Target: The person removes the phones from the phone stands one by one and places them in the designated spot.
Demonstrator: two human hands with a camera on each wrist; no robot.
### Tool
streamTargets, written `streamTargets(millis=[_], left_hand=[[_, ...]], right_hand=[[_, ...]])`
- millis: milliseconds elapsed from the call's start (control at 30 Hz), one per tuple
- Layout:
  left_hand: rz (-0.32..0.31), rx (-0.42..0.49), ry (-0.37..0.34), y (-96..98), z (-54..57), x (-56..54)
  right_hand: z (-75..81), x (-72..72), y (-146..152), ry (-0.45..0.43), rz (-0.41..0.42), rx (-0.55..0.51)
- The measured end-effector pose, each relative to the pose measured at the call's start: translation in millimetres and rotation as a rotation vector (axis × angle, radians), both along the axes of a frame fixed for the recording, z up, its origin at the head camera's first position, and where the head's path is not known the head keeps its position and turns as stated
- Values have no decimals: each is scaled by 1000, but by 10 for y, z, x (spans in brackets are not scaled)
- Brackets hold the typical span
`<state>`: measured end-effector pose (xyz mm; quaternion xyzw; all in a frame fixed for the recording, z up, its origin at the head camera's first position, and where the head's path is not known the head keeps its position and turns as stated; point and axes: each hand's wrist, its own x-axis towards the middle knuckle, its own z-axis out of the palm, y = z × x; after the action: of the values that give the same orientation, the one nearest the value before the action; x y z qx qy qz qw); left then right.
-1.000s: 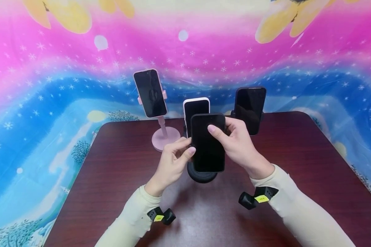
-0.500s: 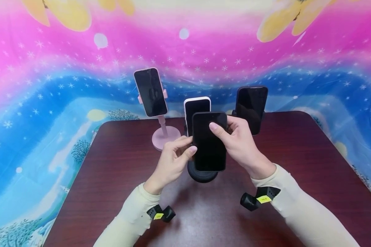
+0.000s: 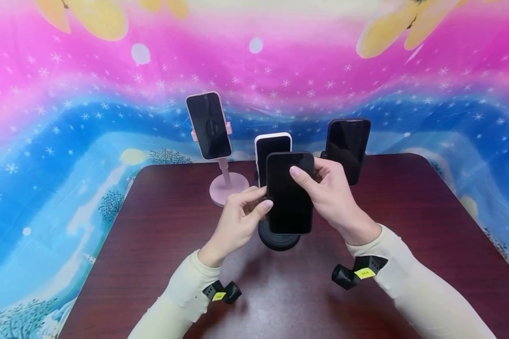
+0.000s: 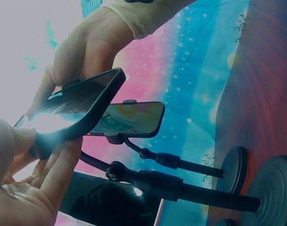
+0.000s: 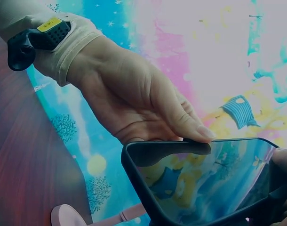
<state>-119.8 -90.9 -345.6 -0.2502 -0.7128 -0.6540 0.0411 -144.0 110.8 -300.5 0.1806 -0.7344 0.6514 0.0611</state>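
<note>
Fingers and thumb of the left hand (image 3: 235, 223) are closed in a pinch on the left edge of a black, round-cornered smartphone with a glossy dark screen (image 3: 290, 197). By the right hand (image 3: 335, 200) the same phone is held near its upper right corner, the thumb being laid over the screen and the fingers partly hidden behind. The phone is held up near the middle of the dark red-brown wood-grain table (image 3: 152, 230), screen towards the head camera. Below it a round black stand base (image 3: 278, 242) is seen; whether phone and stand are joined cannot be told.

Behind, partly covered by it: one white-framed smartphone (image 3: 273, 145), dark-screened. To the left: one pink-framed smartphone (image 3: 209, 126), tilted, carried on a pink stand with round base (image 3: 231, 186). To the right: one black-cased smartphone (image 3: 347, 146), upright, partly covered by the right hand. Beyond the table: one pink-and-blue printed cloth backdrop (image 3: 203, 61).
</note>
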Motion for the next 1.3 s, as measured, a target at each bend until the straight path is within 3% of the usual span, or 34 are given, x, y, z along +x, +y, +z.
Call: streamTargets(millis=[633,1300], left_hand=[[41,-71,41,-19,8,33],[34,-79,48,-13,12,28]], right_hand=[[81,-22,-7,19,-10,-1],[138,-39,-10,40,-7,-7]])
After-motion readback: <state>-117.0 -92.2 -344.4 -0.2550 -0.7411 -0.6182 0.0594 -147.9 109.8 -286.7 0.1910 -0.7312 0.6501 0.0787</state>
